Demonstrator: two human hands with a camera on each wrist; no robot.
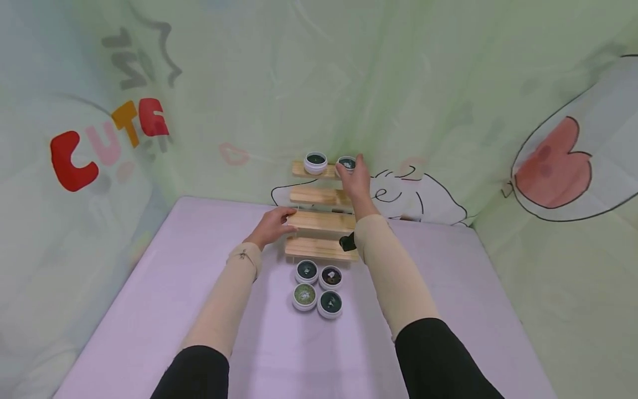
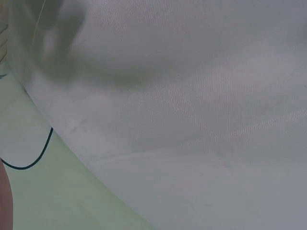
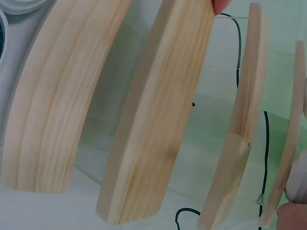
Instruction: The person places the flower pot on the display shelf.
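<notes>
A tiered wooden display stand (image 1: 321, 221) stands against the back wall cloth. My right hand (image 1: 356, 177) grips a small white jar (image 1: 346, 162) with a dark top at the right end of the highest board. In the right wrist view that jar (image 3: 297, 179) shows at the right edge, with a fingertip (image 3: 290, 215) on it. Left of it on the same board sits another white jar (image 1: 316, 163). My left hand (image 1: 274, 224) holds the left end of a lower board, thumb below and fingers above. Only a sliver of skin (image 2: 5, 201) appears in the left wrist view.
Several more white jars (image 1: 318, 291) cluster on the lilac tablecloth (image 1: 423, 332) in front of the stand, one with a green top. A small black object (image 1: 347, 242) is at the right forearm. Printed cloth walls (image 1: 259, 83) enclose the table's back and sides.
</notes>
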